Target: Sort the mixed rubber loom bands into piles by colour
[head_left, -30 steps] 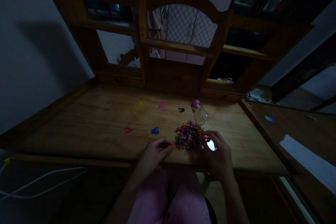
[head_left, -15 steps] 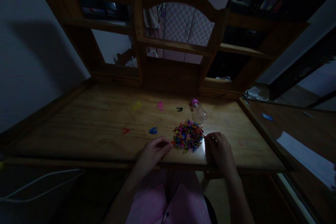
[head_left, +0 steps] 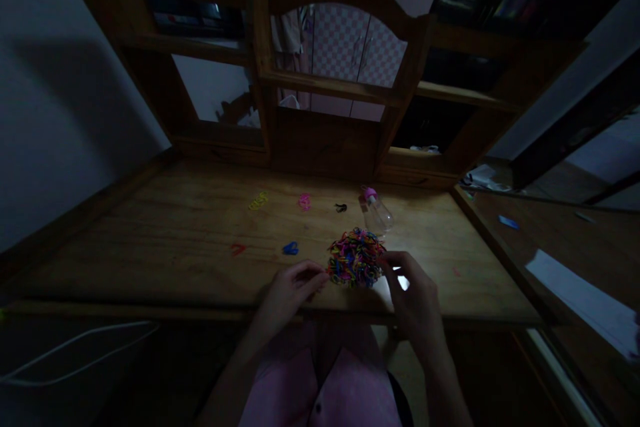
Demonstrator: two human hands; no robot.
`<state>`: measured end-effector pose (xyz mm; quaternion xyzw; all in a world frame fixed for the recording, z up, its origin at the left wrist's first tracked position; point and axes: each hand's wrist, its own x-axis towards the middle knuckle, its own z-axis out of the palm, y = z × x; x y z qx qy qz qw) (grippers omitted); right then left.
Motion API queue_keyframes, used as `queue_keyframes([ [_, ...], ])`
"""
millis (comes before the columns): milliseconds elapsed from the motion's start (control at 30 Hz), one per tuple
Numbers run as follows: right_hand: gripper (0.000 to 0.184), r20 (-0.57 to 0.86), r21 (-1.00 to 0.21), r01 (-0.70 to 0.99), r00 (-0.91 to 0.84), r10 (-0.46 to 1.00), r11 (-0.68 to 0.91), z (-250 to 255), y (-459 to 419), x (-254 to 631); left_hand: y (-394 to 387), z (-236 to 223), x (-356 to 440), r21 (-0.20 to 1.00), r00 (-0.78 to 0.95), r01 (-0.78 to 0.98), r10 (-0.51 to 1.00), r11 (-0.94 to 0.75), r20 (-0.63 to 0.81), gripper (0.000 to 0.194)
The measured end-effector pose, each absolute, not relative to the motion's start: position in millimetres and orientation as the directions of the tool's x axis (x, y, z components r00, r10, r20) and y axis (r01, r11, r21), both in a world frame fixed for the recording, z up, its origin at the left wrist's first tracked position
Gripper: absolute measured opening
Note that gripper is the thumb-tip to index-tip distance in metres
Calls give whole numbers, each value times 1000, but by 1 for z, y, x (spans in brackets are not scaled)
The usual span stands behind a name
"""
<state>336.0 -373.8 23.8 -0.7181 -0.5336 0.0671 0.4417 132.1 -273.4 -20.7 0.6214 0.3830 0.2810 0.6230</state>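
Observation:
A heap of small coloured loops [head_left: 356, 259], which look like rubber bands, lies on the wooden desk in front of me. At its left edge, the thumb and forefinger of my left hand [head_left: 295, 285] pinch a reddish-orange band. My right hand [head_left: 413, 283] reaches in from the right, fingertips closed together against the heap; something reddish shows there, too small to make out. Sorted bands lie beyond and to the left: red [head_left: 238, 249], blue [head_left: 290, 249], yellow [head_left: 259, 201], pink [head_left: 304, 201] and black [head_left: 341, 208].
Behind the heap lies a clear bulb-shaped bottle [head_left: 380, 213] with a pink cap [head_left: 369, 193]. A wooden shelf unit [head_left: 325, 140] closes off the desk's back. White paper [head_left: 580, 293] rests on the lower surface at right. A small red piece [head_left: 457, 271] lies right of my right hand.
My right hand has moved slightly left, its fingertips now against the heap; before, it pinched a red band at the heap's right edge. My left hand has hardly moved.

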Motion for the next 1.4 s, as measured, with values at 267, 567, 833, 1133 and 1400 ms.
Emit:
queue_keyframes([
  [267,12,336,-760,634,191,922,146,17,-351,284,-274,-11,133,989,549,106,823,106,-147,21],
  [567,10,393,-724,658,148,907,206,8,-350,283,-271,-23,134,987,491,2,860,159,-140,23],
  [833,26,409,-680,680,44,911,272,4,-351,280,-269,-25,136,983,432,-50,891,176,-138,26],
  [1133,27,420,-693,666,63,906,275,6,-356,279,-271,-31,138,990,379,-59,920,127,-96,25],
  [1400,23,499,-639,736,176,849,223,7,-372,316,-241,-32,71,995,113,92,993,-44,33,29],
])
